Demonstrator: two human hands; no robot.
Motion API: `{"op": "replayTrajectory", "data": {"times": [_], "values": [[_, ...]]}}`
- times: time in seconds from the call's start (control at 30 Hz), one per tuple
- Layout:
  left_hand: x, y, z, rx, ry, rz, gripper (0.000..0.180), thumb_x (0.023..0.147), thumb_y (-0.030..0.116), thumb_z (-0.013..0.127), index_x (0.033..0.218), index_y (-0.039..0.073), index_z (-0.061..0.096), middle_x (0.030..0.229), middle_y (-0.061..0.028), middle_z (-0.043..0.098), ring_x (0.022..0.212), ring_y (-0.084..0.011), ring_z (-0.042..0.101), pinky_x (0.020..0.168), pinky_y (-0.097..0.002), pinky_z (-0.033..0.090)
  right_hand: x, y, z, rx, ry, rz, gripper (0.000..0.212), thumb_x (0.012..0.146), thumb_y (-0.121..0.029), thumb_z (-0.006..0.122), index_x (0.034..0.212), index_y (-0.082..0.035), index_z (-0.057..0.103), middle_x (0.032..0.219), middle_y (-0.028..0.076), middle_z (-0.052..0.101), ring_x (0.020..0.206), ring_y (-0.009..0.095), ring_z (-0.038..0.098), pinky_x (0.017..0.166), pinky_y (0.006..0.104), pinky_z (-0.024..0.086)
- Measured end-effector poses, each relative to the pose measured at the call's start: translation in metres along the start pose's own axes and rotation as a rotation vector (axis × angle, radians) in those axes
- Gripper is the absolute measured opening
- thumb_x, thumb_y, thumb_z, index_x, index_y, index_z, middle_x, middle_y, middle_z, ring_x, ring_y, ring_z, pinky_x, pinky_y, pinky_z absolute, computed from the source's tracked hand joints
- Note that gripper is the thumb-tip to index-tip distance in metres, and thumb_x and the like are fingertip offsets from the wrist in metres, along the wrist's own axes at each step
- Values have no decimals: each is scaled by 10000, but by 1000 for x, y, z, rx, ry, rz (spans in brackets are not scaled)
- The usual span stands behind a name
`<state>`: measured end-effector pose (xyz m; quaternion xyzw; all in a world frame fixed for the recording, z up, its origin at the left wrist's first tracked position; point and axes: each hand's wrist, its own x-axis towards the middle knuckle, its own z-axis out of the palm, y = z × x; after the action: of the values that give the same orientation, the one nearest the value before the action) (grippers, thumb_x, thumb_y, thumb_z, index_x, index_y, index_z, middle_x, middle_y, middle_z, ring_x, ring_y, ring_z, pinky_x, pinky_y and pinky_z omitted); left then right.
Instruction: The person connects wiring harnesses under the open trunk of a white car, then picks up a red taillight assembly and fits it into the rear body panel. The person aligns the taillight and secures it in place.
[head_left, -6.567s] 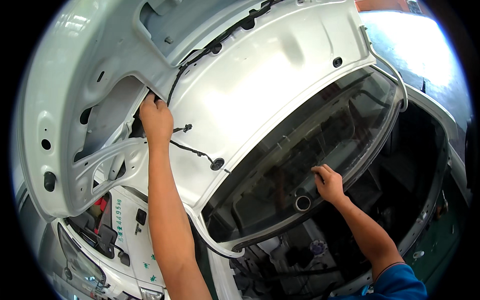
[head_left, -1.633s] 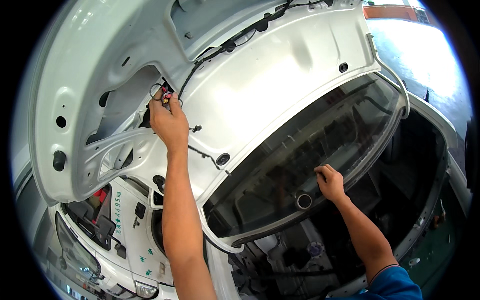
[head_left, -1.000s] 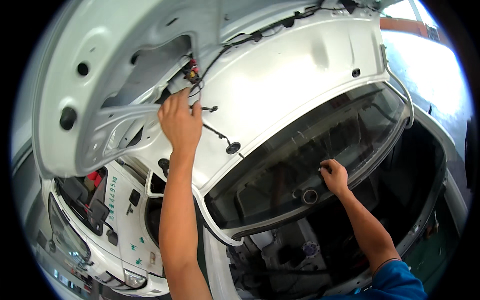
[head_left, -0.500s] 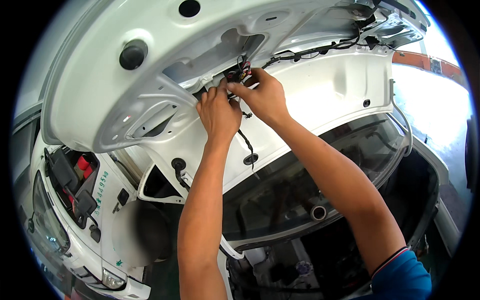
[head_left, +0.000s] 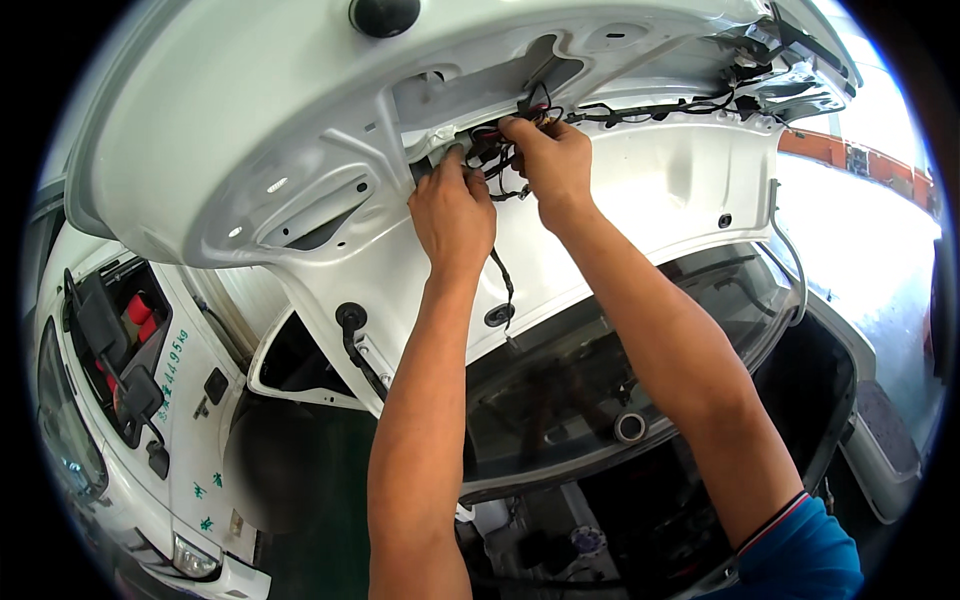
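A white raised tailgate spans the upper view, its inner panel bare with cut-out openings. Black, red and yellow wires of a wiring harness hang bunched at the edge of the central opening. My right hand pinches this bunch from the right, its thumb and fingers closed on the wires. Just left of it, my left hand is closed with bent fingers reaching up at the opening's edge; what its fingertips hold is hidden. A loose black cable dangles below the hands.
The harness continues right along the panel as a black wire run. Below lie the dark rear window and the car's open rear. A white truck stands at the left. A black rubber grommet with its tube sits left of my forearm.
The view has shifted slightly, and the panel appears lower on the left. Both hands sit a little farther right in the picture; my right hand has moved onto the wires, with more of the bunch showing.
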<state>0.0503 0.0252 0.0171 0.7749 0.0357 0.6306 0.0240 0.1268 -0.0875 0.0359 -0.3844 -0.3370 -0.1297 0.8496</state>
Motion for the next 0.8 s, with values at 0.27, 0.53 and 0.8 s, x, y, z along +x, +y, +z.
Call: {"op": "replayTrajectory", "data": {"times": [0.27, 0.53, 0.8], "values": [[-7, -8, -7, -27, 135, 188, 398, 909, 118, 761, 1294, 45, 692, 1101, -113, 726, 995, -350, 711, 859, -476, 537, 7, -22, -23, -85, -470, 193, 238, 917, -260, 781, 965, -30, 743, 832, 37, 696, 706, 141, 659, 635, 291, 503], [-8, 5, -23, 349, 163, 51, 270, 965, 255, 702, 1177, 95, 752, 1077, -58, 743, 910, -306, 747, 723, -450, 593, 1, 37, -48, -577, -307, -136, 359, 949, -247, 709, 1222, -18, 744, 1110, 161, 778, 941, 296, 746, 881, 397, 571], [3, 11, -37, 586, -49, -7, 269, 969, 282, 691, 1187, 132, 740, 1074, -61, 760, 898, -347, 746, 707, -491, 579, -24, 63, -22, -137, -529, 115, 271, 1020, -153, 643, 1143, 75, 724, 844, 100, 738, 751, 160, 684, 731, 321, 560]]}}
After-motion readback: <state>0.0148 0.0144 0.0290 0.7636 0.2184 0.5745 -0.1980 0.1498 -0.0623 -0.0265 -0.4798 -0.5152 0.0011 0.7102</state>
